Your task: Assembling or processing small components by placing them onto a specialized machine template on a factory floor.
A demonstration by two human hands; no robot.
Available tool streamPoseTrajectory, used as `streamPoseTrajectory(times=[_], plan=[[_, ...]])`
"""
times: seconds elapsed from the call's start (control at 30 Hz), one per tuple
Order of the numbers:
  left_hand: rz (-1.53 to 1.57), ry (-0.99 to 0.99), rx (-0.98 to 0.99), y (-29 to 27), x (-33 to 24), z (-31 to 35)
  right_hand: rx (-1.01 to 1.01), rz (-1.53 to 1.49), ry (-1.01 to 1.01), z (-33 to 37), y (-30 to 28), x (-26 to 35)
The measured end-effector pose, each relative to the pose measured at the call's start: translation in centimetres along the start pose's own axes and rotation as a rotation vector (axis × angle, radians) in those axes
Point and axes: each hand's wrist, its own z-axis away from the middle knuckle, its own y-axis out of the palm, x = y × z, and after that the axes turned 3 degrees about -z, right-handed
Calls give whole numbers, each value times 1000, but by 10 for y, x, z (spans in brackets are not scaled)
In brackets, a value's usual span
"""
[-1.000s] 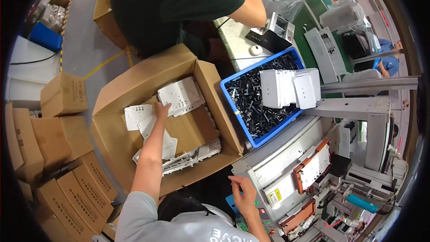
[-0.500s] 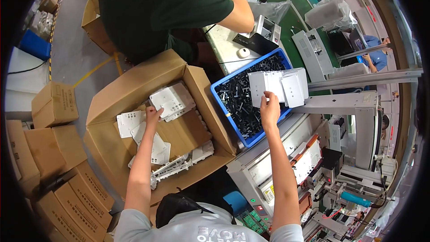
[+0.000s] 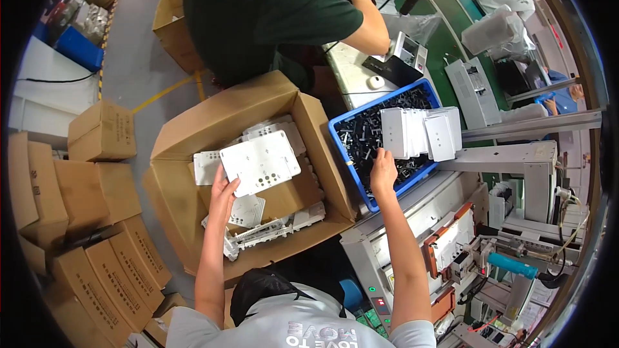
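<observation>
My left hand (image 3: 224, 192) is closed on the near left corner of a white perforated panel (image 3: 261, 162), held over the open cardboard box (image 3: 213, 113). More white panels (image 3: 206, 166) lie in that box, partly hidden under the held one. To the right, a blue bin (image 3: 334, 138) holds many small black parts (image 3: 358, 134). White plates (image 3: 403, 132) rest in a row across the bin's right part. Over the black parts, by the lower left edge of those plates, my right hand (image 3: 383, 171) has its fingers curled together; what they hold, if anything, is hidden.
A person in a dark green shirt (image 3: 258, 13) works just beyond the box. Closed cartons (image 3: 103, 132) stand at the left. A machine frame (image 3: 503, 158) and a machine with an orange-edged fixture (image 3: 451, 238) stand at the right. A white table (image 3: 354, 74) adjoins the bin.
My left hand has raised a white panel off the others in the box. My right hand has come off the white plates toward the black parts. The whole view has shifted slightly.
</observation>
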Motion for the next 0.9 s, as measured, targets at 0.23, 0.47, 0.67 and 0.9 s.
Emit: streamPoseTrajectory(times=[0.23,0.47,0.67,0.9], plan=[[-163,70,49,22,-51,35,-195,-287,25,9,-28,-14],[-318,213,61,80,-74,86,152,-933,-336,87,-133,74],[-311,201,202,129,-61,112,157,-632,-437,135,-145,121],[-785,668,-4,139,-58,125,168,-1100,-112,130,-151,86]])
